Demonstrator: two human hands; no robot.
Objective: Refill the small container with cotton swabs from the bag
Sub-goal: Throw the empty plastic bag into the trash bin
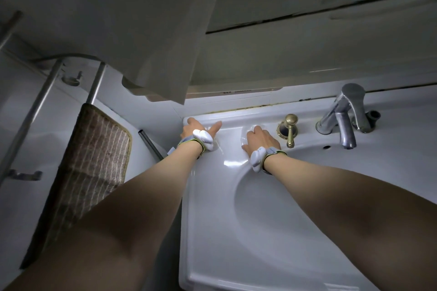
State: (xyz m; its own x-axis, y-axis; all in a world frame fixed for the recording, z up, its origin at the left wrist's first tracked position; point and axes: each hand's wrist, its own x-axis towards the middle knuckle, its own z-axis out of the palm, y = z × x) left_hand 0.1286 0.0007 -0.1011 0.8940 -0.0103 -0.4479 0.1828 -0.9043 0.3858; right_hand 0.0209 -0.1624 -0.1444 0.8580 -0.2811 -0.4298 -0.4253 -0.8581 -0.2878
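Note:
My left hand (197,129) rests on the back left corner of the white sink (212,196), with its thumb and one finger stretched out. Something clear and glinting (214,143) lies by its wrist. My right hand (261,138) sits a little to the right on the same ledge. Its fingers curl over a small pale, clear thing (253,129), which is mostly hidden. Whether that is the bag or the small container, I cannot tell. No cotton swabs show.
A brass knob (289,129) stands right beside my right hand, and a chrome tap (346,116) further right. A cabinet door (153,30) hangs open above the hands. A striped towel (92,163) hangs on a rail at the left.

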